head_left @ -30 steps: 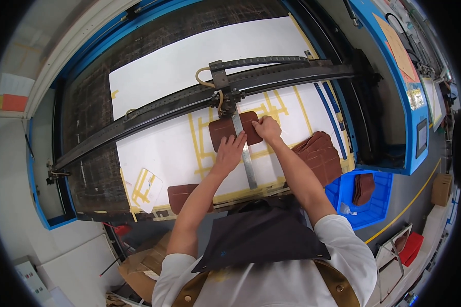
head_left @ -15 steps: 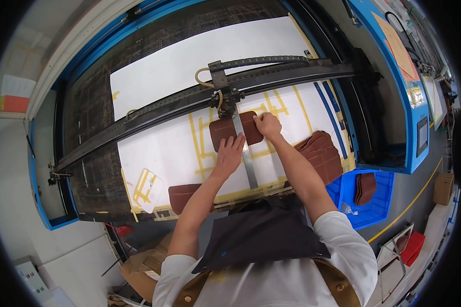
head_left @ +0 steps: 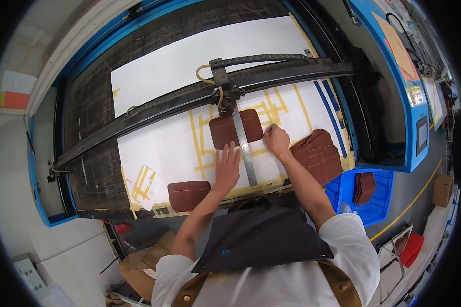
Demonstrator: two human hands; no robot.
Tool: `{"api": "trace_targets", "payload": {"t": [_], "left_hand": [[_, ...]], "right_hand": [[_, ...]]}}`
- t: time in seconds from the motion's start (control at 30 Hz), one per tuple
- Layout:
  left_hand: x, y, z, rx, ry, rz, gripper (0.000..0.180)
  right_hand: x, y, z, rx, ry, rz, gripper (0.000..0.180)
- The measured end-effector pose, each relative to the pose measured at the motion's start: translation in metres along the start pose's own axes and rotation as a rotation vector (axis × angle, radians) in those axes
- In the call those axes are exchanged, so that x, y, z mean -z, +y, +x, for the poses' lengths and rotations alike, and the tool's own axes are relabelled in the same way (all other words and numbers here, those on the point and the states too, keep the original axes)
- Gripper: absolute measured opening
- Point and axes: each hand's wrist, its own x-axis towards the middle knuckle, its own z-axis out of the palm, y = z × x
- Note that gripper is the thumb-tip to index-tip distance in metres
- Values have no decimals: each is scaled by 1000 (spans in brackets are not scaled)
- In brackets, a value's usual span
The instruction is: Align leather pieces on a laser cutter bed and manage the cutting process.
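Note:
A dark brown leather piece (head_left: 224, 134) with rounded corners lies flat on the white, taped sheet (head_left: 161, 135). Across it, front to back, runs a steel ruler (head_left: 246, 156), its far end by the machine's head (head_left: 226, 97). My left hand (head_left: 227, 168) is flat with its fingers stretched, the fingertips at the leather's near edge, left of the ruler. At the right edge of the leather is my right hand (head_left: 277, 140), fingers curled together; whether they pinch anything is hidden.
A black gantry beam (head_left: 148, 113) crosses the bed just beyond the leather. A leather stack (head_left: 320, 156) lies at right, another leather piece (head_left: 188, 195) at the near left, beside a white taped template (head_left: 147, 188). A blue crate (head_left: 379, 202) holds more leather.
My right hand has slid from the leather's upper right corner down to its right edge. My left hand has drawn back toward me, off the leather and ruler.

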Motion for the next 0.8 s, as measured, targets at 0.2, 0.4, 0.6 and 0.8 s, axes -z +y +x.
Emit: {"api": "trace_targets", "payload": {"t": [0.2, 0.4, 0.6, 0.8], "left_hand": [[-13, 19, -31, 116, 68, -137, 53], [-8, 29, -22, 82, 95, -131, 52], [-4, 21, 30, -40, 132, -107, 58], [-12, 4, 50, -82, 69, -65, 59]], "right_hand": [[-4, 0, -57, 139, -39, 99, 18], [-5, 11, -23, -26, 6, 215, 30], [-13, 3, 33, -55, 10, 234, 35], [-5, -24, 43, -207, -197, 415, 25]]}}
